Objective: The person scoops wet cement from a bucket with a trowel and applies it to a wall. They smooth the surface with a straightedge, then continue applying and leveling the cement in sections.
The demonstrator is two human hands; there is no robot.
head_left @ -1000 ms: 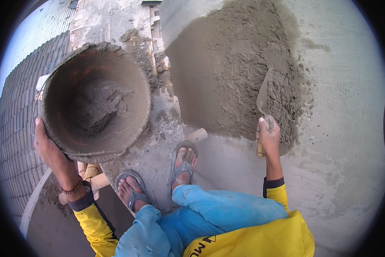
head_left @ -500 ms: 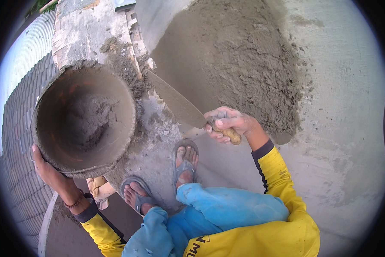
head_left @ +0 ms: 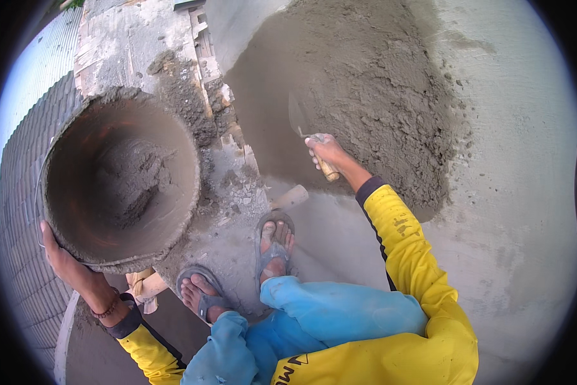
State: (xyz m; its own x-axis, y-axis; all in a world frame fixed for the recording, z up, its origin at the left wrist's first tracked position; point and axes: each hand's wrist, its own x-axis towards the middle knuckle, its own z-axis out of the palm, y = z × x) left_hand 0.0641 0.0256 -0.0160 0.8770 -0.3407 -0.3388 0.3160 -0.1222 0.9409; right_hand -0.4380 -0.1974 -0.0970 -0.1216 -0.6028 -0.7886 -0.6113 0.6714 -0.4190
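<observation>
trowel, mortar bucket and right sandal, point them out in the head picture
Trowel [head_left: 297, 118]: head view, on its blade.
Mortar bucket [head_left: 76, 176]: head view, on its inner wall.
Right sandal [head_left: 274, 251]: head view, on its strap.

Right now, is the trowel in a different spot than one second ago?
Yes: the trowel has moved left across the mortar patch, from its rough right part to its smoother left part.

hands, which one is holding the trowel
The right hand: it grips the trowel by its handle, while the left hand is against the outside of the bucket.
</observation>
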